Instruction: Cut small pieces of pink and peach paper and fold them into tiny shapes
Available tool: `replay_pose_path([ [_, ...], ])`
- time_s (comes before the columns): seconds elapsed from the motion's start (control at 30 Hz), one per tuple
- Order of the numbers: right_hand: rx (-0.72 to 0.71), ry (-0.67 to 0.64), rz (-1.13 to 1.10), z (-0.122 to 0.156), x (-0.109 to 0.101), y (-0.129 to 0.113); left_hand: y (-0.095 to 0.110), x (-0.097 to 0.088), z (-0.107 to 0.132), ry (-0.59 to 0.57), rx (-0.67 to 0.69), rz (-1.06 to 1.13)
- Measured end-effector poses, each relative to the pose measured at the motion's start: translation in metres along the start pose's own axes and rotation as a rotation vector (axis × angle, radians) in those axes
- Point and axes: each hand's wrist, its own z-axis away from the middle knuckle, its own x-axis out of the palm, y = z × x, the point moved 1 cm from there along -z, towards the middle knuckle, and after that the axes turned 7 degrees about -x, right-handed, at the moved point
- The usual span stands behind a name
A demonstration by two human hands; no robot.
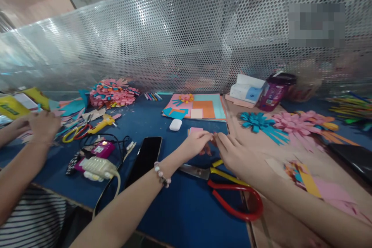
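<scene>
1. Desk (186,217): blue top, with a perforated metal screen (186,46) along the far edge.
2. Scissors (232,192): flat on the desk under both hands. Long axis runs roughly left-right, blades pointing left, red and yellow handles to the right and nearer the person.
3. Phone (146,155): dark, lying left of the left wrist, apart from it.
4. Left hand (197,143) and right hand (235,155): they meet fingertip to fingertip above the scissors. Both grips are pinched closed. What sits between the tips is too small to tell.
5. Co-worker's hand (43,126): far left, well apart.
6. Pink paper piece (195,129): on the desk just beyond the left hand's knuckles, on the far side. The left hand is nearer. The right hand sits across the pinch point from it.
</scene>
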Motion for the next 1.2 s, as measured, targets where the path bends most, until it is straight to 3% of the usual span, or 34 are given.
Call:
replay_pose_path([
  [0.13,0.097,0.003,-0.132,-0.002,-0.003,0.003,0.004,-0.001,0.002,-0.016,0.049,-0.043],
  [0.33,0.303,0.157,-0.543,-0.003,0.003,0.023,0.005,-0.004,0.003,-0.027,0.137,-0.110],
  [0.4,0.307,0.168,-0.575,-0.002,0.003,0.024,0.002,-0.005,0.002,-0.027,0.148,-0.130],
  [0.6,0.268,0.130,-0.385,-0.003,-0.004,0.012,-0.003,-0.007,0.001,-0.002,0.192,-0.174],
  [0.83,0.469,0.159,-0.781,-0.007,-0.010,0.031,0.005,-0.005,0.005,-0.034,0.241,-0.245],
  [0.97,0.410,0.191,-0.701,-0.006,-0.006,0.032,0.004,-0.003,0.005,-0.044,0.222,-0.238],
  [1.2,0.145,0.226,-0.248,-0.003,-0.004,0.023,-0.002,-0.003,0.002,-0.016,0.158,-0.140],
])
